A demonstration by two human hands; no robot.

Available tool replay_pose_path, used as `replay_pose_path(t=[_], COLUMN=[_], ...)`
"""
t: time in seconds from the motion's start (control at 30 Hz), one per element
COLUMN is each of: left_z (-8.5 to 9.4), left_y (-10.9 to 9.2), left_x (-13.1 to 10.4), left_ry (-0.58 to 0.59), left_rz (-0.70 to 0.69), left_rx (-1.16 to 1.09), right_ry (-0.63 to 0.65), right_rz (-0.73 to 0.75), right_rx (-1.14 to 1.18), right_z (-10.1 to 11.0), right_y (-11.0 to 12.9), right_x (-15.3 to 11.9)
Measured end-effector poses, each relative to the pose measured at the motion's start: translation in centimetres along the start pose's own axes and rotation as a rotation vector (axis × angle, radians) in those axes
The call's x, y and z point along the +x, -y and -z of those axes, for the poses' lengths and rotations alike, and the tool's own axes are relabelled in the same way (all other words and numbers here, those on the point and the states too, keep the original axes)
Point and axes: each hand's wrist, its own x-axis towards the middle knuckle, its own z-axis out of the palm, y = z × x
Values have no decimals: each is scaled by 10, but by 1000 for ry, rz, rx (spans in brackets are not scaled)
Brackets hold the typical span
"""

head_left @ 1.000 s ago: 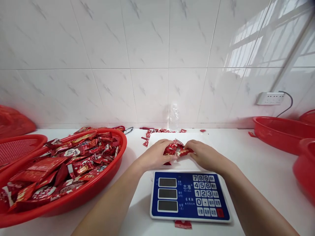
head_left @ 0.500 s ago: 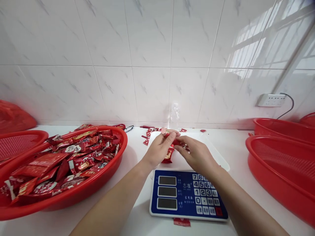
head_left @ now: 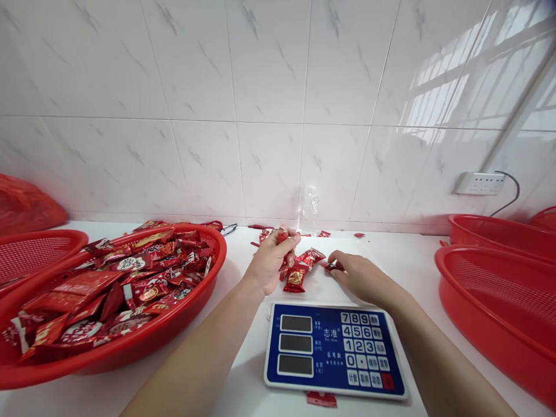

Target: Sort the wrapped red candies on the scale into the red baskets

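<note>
My left hand (head_left: 273,260) is closed round red wrapped candy packets above the white scale pan; how many it holds is hidden by the fingers. My right hand (head_left: 362,275) rests low over the pan, fingers pinched on a small dark red candy packet (head_left: 332,266). Between the hands, a red candy packet with a gold print (head_left: 296,277) and another red packet (head_left: 313,256) lie on the pan. In front of them is the blue keypad panel (head_left: 334,353) of the weighing scale, its displays dark.
To the left a red basket (head_left: 220,255) is heaped with red candy packets, beside another red basket (head_left: 43,236). Red baskets (head_left: 499,289) stand at right. A clear plastic bottle (head_left: 311,208) stands by the tiled wall. A red packet (head_left: 321,399) lies under the scale's front edge.
My hands have parted: the right has moved right and down to a packet on the pan, while the left has shifted slightly left, still closed on packets. More of the pan's packets show.
</note>
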Motion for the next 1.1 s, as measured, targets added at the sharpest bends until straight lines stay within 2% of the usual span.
replay_pose_path(t=[0.1,0.2,0.27,0.33,0.4,0.5,0.57,0.63,0.73,0.87,0.97,1.1], left_z=[-2,-4,-7,-11,-13,-9,-2,7,16,16,14,13], left_y=[1,0,0,0,-1,-4,-7,-11,-15,-13,-7,0], left_x=[-3,-6,-9,-11,-12,-7,-2,2,5,2,1,3], left_ry=[39,90,171,232,200,28,-83,-132,-161,-181,-137,-100], left_rz=[21,50,63,61,27,-83,-143,-167,-248,-320,-303,-268], left_rx=[131,204,194,170,144,98,89,155,391,643,667,550], right_ry=[-35,-179,-267,-296,-271,-186,-106,-48,-34,-26,-50,-106], right_rz=[6,10,45,98,151,185,155,121,113,170,194,193], right_rx=[96,376,556,639,670,574,386,189,49,97,99,74], right_z=[8,8,4,-2,-5,-6,-5,-7,-15,-26,-31,-32], right_y=[6,22,36,48,57,61,59,58,58,58,57,56], right_x=[-2,-5,-8,-12,-16,-20,-22,-22,-20,-16,-13,-8])
